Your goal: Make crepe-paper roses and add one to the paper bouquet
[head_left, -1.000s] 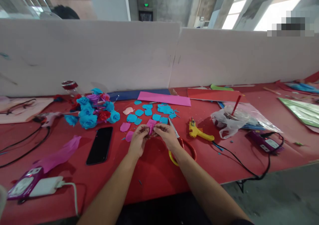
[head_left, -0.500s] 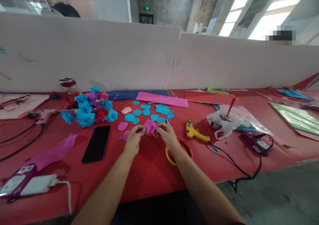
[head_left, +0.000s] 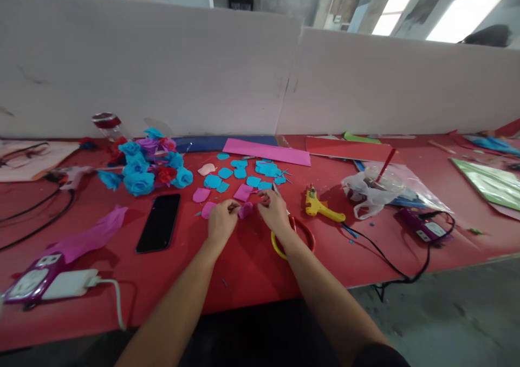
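My left hand is closed, thumb and fingers pinching a curled pink paper petal. My right hand is just to the right of that petal, fingers bent together. Whether anything small is in them I cannot make out. Beyond the hands, a flat pink paper piece lies on the red table. More pink petals rest to the left, one partly behind my left hand. Several blue paper petals are spread farther back. Scissors with red and yellow handles lie partly under my right wrist.
A yellow glue gun lies to the right, its cord running to a purple power strip. On the left are a black phone and a bunch of paper flowers. A cup in a plastic bag stands farther right.
The pink pieces that were between both hands have separated: one lies flat beyond the hands, another is curled at my left fingers. My right hand has drawn slightly away. The view has tilted downward.
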Demonstrator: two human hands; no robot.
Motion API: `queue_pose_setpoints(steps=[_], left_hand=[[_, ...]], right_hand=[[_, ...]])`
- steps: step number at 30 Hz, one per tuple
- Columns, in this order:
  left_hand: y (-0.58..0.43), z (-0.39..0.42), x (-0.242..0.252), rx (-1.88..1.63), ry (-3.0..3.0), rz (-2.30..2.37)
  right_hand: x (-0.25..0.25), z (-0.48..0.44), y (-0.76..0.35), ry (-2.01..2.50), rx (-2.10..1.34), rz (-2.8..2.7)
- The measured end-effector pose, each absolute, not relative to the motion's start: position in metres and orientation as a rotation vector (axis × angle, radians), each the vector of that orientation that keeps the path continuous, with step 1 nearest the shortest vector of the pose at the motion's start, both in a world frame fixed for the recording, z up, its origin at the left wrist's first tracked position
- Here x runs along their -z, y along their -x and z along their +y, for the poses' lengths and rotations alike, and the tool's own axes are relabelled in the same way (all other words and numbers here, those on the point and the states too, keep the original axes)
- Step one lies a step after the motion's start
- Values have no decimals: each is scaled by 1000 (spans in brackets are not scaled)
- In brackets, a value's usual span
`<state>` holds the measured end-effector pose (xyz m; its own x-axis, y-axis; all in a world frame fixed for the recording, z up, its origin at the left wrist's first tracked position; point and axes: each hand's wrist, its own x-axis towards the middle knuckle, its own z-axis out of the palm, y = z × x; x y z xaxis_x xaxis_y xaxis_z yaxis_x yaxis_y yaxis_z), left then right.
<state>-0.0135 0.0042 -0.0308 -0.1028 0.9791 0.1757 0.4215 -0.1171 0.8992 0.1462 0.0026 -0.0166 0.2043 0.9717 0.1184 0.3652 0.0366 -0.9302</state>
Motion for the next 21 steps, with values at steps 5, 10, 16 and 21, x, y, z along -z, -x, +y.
queue_pose_setpoints(steps=[5,10,16,21], left_hand=[[9,0,27,-1126,-1899,1543],[4,-6,25,-888,-2133,1562],[4,-7,20,-750,-2233,1607],[4,-10,18,-733,-2242,1628]], right_hand=[[15,2,-149,1543,-583,-1425],[18,0,-144,1483,-561,-1623],[15,-5,-138,1459,-555,-1624],[13,-7,-134,1398,-558,-1661]])
